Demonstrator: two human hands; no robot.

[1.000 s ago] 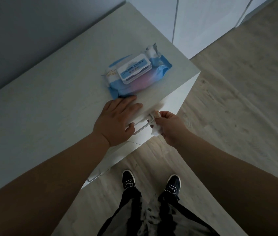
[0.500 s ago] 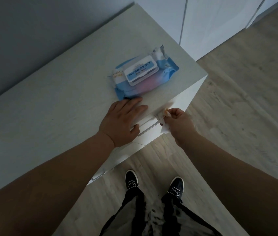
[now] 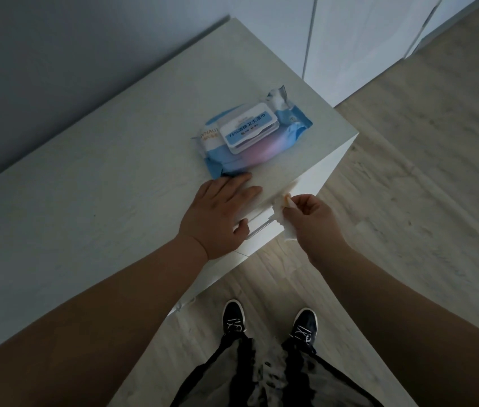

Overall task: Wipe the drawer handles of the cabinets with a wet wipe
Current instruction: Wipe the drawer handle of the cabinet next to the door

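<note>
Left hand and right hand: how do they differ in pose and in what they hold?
The left hand lies flat, fingers straight, on the pale wood-grain cabinet top; the right hand is curled, off its front edge. The left hand holds nothing; the right hand pinches a crumpled white wet wipe at the white drawer handle. Both are bare.

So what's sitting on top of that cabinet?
On the cabinet top: a blue wipe pack and the left hand lying flat by the front edge. What's beneath them is covered.
</note>
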